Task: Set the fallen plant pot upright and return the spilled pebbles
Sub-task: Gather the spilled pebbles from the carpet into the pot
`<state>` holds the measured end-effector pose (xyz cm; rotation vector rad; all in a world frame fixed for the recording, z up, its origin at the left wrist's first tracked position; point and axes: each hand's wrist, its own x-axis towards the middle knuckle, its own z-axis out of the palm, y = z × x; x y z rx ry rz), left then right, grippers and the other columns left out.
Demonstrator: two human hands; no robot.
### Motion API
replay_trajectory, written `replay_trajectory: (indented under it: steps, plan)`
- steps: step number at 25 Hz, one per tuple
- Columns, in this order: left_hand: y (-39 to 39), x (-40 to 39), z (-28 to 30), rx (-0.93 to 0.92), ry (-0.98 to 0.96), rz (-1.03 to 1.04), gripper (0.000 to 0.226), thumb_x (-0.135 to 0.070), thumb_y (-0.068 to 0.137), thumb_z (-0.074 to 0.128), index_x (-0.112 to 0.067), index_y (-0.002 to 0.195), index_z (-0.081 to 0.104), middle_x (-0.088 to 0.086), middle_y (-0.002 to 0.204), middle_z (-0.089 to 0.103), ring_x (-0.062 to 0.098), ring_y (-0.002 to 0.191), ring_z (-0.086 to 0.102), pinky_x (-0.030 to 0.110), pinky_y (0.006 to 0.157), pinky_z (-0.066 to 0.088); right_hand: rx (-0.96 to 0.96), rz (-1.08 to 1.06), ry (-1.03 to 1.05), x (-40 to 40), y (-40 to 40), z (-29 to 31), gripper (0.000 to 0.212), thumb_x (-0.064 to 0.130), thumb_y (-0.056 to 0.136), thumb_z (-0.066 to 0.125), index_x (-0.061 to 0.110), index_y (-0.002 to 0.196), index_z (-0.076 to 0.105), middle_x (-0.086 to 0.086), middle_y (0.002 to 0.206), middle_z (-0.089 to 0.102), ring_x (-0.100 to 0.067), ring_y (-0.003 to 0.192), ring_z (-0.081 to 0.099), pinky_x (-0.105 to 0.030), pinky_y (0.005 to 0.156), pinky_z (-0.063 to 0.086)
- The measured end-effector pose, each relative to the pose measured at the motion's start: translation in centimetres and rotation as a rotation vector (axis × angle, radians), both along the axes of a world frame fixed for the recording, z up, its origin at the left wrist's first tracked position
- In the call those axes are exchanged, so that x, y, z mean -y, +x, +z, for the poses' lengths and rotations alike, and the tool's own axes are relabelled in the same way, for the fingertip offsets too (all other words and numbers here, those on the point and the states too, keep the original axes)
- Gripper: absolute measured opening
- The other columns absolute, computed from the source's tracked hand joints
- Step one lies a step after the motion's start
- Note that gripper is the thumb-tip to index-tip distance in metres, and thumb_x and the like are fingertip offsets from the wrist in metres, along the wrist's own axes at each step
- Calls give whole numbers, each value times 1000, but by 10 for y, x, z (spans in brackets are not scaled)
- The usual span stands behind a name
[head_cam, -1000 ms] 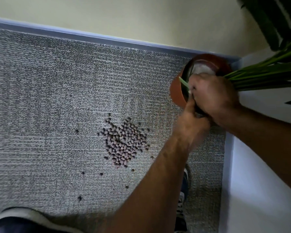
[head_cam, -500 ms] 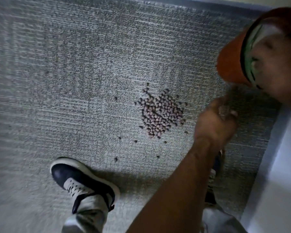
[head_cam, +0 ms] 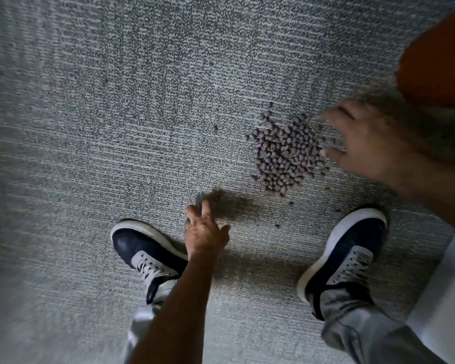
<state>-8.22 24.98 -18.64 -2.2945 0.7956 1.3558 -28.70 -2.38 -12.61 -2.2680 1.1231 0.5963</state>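
A heap of small brownish pebbles (head_cam: 284,156) lies on the grey carpet, with single ones scattered around it. The orange plant pot (head_cam: 428,59) shows only partly at the top right edge. My right hand (head_cam: 365,143) hovers at the right side of the heap, fingers spread and loosely bent, holding nothing, blurred by motion. My left hand (head_cam: 205,232) hangs low over the carpet below and left of the heap, fingers relaxed and empty.
My two dark sneakers with white soles stand on the carpet, the left shoe (head_cam: 145,248) beside my left hand and the right shoe (head_cam: 350,248) below the heap. A white wall or panel (head_cam: 447,292) borders the carpet at the lower right.
My right hand has let go of the pot and come down to the pebble heap. My left hand has dropped left and lower. The view has tilted down toward my feet.
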Motion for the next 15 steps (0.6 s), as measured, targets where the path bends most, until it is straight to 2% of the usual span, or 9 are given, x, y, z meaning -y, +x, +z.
replay_trajectory:
  steps: [3, 6, 9, 12, 15]
  plan:
    - [9, -16, -13, -42, 76, -155, 100, -54, 84, 71, -24, 149, 2, 26, 151, 17, 40, 127, 51, 42, 100, 51, -108, -125, 174, -12, 5, -18, 85, 27, 84, 78, 22, 154, 31, -14, 158, 25, -41, 141, 31, -50, 113, 36]
    - [10, -17, -24, -41, 93, -201, 98, -50, 92, 62, -17, 151, -8, 38, 156, 4, 39, 125, 57, 38, 100, 50, -198, -223, 245, -22, 1, -33, 97, 37, 82, 80, 32, 157, 19, -12, 163, 14, -43, 143, 29, -50, 113, 37]
    - [10, -9, -27, -60, 22, -79, 82, -30, 95, 62, -14, 151, 5, 37, 152, 16, 38, 111, 66, 41, 94, 55, -239, -290, 310, -30, 1, -50, 100, 42, 82, 78, 34, 157, 13, -17, 162, 6, -45, 142, 31, -47, 113, 36]
    - [14, 3, -24, -74, -13, 41, 72, -11, 91, 64, -13, 148, 19, 33, 146, 23, 40, 104, 66, 42, 92, 55, -223, -318, 363, -47, 4, -64, 96, 44, 83, 76, 37, 156, 14, -19, 159, 8, -47, 137, 37, -46, 111, 38]
    - [15, 9, -17, -121, 28, 44, 81, -18, 89, 69, -11, 147, 14, 31, 142, 24, 42, 105, 64, 43, 92, 55, -114, -368, 428, -75, 8, -70, 94, 39, 83, 78, 37, 154, 16, -17, 154, 14, -44, 134, 40, -45, 111, 38]
